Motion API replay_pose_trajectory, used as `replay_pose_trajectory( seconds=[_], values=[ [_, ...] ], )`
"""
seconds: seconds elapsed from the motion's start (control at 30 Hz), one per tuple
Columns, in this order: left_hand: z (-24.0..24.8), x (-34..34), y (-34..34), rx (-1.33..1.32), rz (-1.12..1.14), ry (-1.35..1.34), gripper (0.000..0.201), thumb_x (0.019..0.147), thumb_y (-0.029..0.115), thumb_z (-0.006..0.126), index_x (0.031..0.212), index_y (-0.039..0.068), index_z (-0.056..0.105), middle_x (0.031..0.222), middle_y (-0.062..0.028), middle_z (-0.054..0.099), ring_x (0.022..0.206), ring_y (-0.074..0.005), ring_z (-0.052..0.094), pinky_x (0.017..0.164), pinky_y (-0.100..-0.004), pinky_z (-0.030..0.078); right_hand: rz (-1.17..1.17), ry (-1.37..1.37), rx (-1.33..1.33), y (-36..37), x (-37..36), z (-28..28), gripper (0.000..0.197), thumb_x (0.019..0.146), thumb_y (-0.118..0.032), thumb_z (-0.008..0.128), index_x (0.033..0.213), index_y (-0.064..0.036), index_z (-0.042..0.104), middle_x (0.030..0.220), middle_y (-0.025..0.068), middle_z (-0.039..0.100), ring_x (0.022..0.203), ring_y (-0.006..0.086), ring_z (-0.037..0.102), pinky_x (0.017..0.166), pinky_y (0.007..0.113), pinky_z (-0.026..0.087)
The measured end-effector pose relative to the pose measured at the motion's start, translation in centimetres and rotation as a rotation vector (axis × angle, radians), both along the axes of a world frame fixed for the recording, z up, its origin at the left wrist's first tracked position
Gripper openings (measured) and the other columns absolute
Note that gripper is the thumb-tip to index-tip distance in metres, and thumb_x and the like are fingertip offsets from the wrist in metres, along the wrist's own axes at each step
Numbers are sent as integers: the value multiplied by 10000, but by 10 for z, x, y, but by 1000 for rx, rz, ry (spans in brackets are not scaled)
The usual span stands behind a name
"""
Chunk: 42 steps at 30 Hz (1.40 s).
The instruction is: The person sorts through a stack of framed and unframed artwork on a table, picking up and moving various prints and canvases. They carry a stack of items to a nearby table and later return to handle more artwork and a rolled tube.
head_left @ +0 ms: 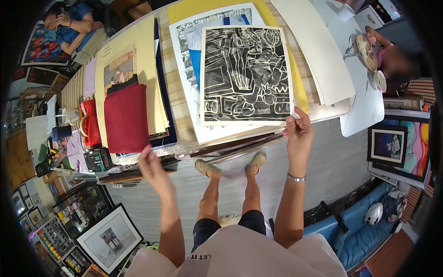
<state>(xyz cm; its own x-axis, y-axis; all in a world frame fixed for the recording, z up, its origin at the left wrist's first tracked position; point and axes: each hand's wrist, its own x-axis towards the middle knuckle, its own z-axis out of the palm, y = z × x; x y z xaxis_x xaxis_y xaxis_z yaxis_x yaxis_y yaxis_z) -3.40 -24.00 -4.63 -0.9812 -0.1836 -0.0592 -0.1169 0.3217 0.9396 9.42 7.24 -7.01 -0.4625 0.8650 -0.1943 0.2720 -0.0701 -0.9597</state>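
My right hand (299, 131) pinches the lower right corner of a black-and-white print (249, 74) with a cream border. The print lies over other sheets, among them a blue-and-white piece (194, 57) and a larger pale sheet with a grey drawing (184, 87). My left hand (154, 168) is beside the lower right corner of a folded dark red cloth (127, 120); its fingers are loosely apart and hold nothing visible. Whether its fingertips touch the cloth, I cannot tell. Beneath the cloth is a cream folder (150, 69) with a small picture on it.
Large cream boards (314, 46) and a yellow sheet (300, 92) lie to the right. Beyond, a person sits by a white table (364, 115) with a plate (367, 51). Another person sits far left. A red bag (88, 124) is left of the cloth. Framed pictures (110, 237) stand lower left.
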Motion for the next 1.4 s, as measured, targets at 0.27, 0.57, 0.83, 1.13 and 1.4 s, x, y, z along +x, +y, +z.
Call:
replay_pose_trajectory(
  seconds=[0.27, 0.57, 0.83, 1.13, 1.4],
  values=[
    [-35, -3, 90, -257, -429, -131, 436, 893, 224, 685, 1181, -51, 508, 959, -71, 589, 817, -131, 531, 729, -271, 463, 294, -150, 342, 59, -37, -3, 310, 863, -70, 649, 1168, -28, 608, 736, 93, 599, 645, 201, 589, 588, 319, 486],
    [-48, -10, 93, 151, -264, -336, 178, 946, 107, 606, 1097, 45, 535, 971, -53, 623, 839, -102, 566, 695, -249, 495, 386, -351, 358, 84, 3, -7, 299, 882, -215, 647, 1072, 10, 593, 929, 198, 614, 847, 398, 603, 713, 459, 493],
    [-32, -7, 90, -545, -238, 90, 331, 891, 192, 671, 1160, 26, 574, 1061, -77, 597, 928, -181, 565, 793, -309, 453, 374, -34, 203, 84, 20, -21, 207, 917, -106, 603, 1084, 15, 581, 851, 146, 620, 728, 267, 594, 686, 357, 484],
    [-36, -122, 47, -1406, -256, 239, 1096, 667, 562, 769, 1456, 27, 229, 1470, -340, 253, 1391, -481, 204, 1099, -587, 237, 508, -7, 232, 12, 19, 30, 172, 923, -104, 589, 1078, -31, 604, 860, 102, 598, 690, 212, 576, 645, 320, 476],
    [15, -160, 57, -1279, -564, -76, 863, 699, 345, 704, 1357, -52, 312, 1253, -374, 489, 1140, -512, 524, 937, -493, 478, 799, 342, -130, -121, -108, 14, 270, 954, -169, 554, 1132, 33, 532, 1059, 213, 640, 876, 338, 669, 759, 383, 529]
  ],
)
